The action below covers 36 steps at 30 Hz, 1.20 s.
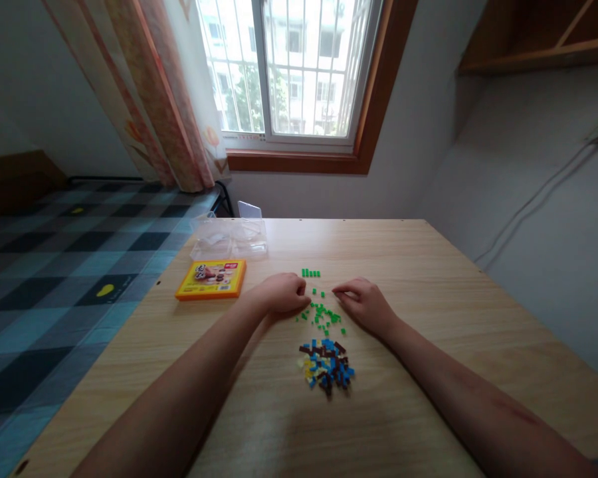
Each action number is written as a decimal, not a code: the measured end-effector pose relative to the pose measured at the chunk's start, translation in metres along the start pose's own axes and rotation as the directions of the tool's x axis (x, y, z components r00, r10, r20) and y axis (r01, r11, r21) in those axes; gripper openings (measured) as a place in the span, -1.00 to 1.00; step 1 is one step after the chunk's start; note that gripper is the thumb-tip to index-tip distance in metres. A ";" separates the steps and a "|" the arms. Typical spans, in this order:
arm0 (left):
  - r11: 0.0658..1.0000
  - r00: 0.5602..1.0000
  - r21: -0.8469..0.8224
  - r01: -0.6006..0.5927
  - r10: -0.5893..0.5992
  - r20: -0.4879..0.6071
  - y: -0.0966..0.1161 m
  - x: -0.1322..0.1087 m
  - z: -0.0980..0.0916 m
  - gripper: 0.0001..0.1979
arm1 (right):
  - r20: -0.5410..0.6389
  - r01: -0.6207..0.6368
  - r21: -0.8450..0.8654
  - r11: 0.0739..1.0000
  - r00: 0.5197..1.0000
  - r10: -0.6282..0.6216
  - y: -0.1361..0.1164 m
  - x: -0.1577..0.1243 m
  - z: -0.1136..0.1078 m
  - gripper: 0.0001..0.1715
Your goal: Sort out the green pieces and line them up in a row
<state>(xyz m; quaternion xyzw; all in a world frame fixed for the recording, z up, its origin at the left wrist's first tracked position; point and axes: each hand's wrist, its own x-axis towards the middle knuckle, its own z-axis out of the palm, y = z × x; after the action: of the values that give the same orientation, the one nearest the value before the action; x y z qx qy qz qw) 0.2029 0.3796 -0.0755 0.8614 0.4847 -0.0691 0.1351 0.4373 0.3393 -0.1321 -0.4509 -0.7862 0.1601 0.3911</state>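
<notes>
My left hand [283, 293] rests on the table with its fingers curled in, at the left edge of a loose scatter of small green building bricks [323, 316]. Across from it, my right hand [361, 300] has thumb and fingers pressed together, pointing left towards two separate green bricks [318, 293]. Anything inside either hand is too small or hidden to make out. Beyond the hands, several green bricks stand in a short row [310, 273]. Nearer to me lies a mixed pile of blue, brown and yellow bricks [329, 366].
An orange and yellow box [212, 279] lies left of my left hand. Behind it stand clear plastic trays [229, 239] at the table's far left corner. The wooden table [428, 305] borders a bed with a checked cover [70, 265] and sits below a window [299, 73].
</notes>
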 end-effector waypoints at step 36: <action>0.997 0.994 -0.079 0.007 -0.016 -0.110 -0.007 0.006 0.009 -0.71 | 0.091 -0.004 -0.299 0.954 0.995 0.033 0.016 0.002 -0.002 -0.82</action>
<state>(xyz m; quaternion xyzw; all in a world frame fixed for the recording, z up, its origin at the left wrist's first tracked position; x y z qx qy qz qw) 0.2006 0.3850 -0.0871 0.8551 0.4988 -0.0029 0.1415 0.4475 0.3495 -0.1393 -0.5041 -0.8148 0.0647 0.2791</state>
